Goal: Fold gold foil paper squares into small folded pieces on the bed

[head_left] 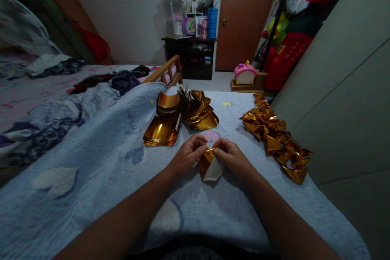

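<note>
Between my two hands is a sheet of gold foil paper (213, 170), partly folded, with its gold side at the left and its pale back at the right. My left hand (191, 152) pinches the upper left of the paper between thumb and fingers. At the upper right, my right hand (230, 153) pinches the same paper. Beyond my left hand lie fanned stacks of flat gold foil sheets (163, 130), some curled. Off to the right of my right hand stretches a row of folded gold foil pieces (274, 140), heaped against each other.
A blue blanket with heart shapes (122, 187) covers the bed under my hands. A pale cabinet (344, 101) borders the right side. At the back stand a dark shelf unit (189, 59), a wooden door (240, 20) and a pink toy case (245, 74). Clothes (51, 122) lie at left.
</note>
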Motion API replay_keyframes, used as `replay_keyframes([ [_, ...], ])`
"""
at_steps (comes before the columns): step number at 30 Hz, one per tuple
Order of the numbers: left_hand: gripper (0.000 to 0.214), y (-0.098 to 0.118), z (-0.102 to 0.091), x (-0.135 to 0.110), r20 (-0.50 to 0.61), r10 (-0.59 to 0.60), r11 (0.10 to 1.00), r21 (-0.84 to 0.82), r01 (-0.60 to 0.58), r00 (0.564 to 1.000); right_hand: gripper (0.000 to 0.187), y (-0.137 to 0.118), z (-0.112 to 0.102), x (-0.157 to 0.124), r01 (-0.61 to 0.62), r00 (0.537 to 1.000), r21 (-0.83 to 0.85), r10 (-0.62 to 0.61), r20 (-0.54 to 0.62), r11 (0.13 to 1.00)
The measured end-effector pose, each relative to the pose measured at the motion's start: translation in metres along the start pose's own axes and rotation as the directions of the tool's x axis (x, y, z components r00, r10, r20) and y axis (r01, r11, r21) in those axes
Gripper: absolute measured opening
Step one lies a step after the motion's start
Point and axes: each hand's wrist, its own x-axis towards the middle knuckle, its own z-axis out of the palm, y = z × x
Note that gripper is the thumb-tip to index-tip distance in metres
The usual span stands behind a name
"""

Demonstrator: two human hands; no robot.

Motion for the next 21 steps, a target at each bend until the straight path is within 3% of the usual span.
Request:
replay_keyframes([
  [7, 0.032, -0.0034, 0.0010, 0.0008, 0.027, -0.029, 0.999, 0.017, 0.028, 0.999, 0.019, -0.0002, 0.0020, -0.0008, -0.001, 1.000, -0.001, 0.001, 0.024, 1.000],
  [14, 0.048, -0.0011, -0.0022, 0.0052, -0.121, -0.103, 0.981, -0.179, 0.081, 0.987, 0.027, -0.0023, -0.0031, 0.0006, -0.026, 0.983, 0.198, 0.061, -0.172, 0.980],
  [18, 0.055, -0.0016, -0.0045, 0.0082, -0.222, -0.075, 0.950, -0.314, 0.002, 0.972, 0.035, -0.0023, -0.0042, 0.0018, 0.007, 0.961, 0.359, 0.093, -0.260, 0.933],
  [21, 0.061, -0.0003, -0.0032, 0.0076, -0.222, -0.058, 0.931, -0.364, -0.027, 0.973, 0.034, -0.0006, -0.0033, 0.0037, 0.049, 0.954, 0.392, 0.073, -0.291, 0.918],
])
